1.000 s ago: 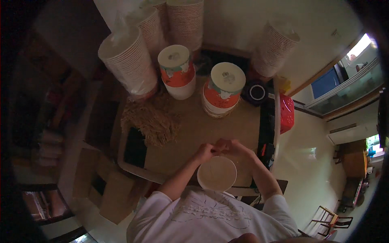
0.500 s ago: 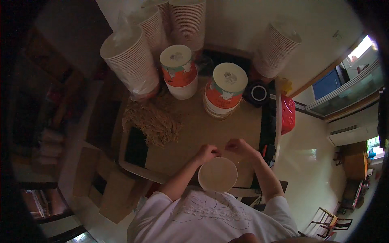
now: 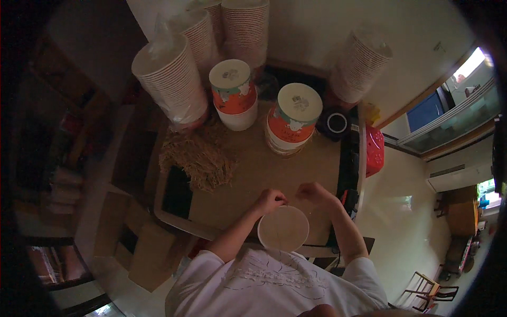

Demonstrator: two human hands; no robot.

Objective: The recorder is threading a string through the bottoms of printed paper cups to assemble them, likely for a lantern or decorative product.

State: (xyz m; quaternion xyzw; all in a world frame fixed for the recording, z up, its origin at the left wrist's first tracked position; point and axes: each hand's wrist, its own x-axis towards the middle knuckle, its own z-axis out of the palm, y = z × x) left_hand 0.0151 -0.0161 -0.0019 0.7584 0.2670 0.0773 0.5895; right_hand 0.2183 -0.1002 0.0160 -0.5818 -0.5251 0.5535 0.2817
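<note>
A round white-lidded paper bowl (image 3: 283,228) sits at the near edge of the brown table (image 3: 253,174), right in front of me. My left hand (image 3: 270,201) is curled into a fist just beyond the bowl's far rim. A little to the right, my right hand (image 3: 314,193) has its fingers pinched. A thin pale strand, barely visible, seems to run between the two hands. A pile of straw-coloured strands (image 3: 198,158) lies on the table to the left.
Two stacks of orange-and-white lidded bowls (image 3: 235,92) (image 3: 293,119) stand at mid-table. Tall plastic-wrapped stacks of paper bowls (image 3: 169,79) (image 3: 364,63) ring the back. A tape roll (image 3: 337,123) and a red basket (image 3: 374,150) are right; cardboard boxes (image 3: 142,248) lie lower left.
My hands were together above the bowl's far rim and have drawn apart sideways, the right one moving further right. The bowl has stayed in place.
</note>
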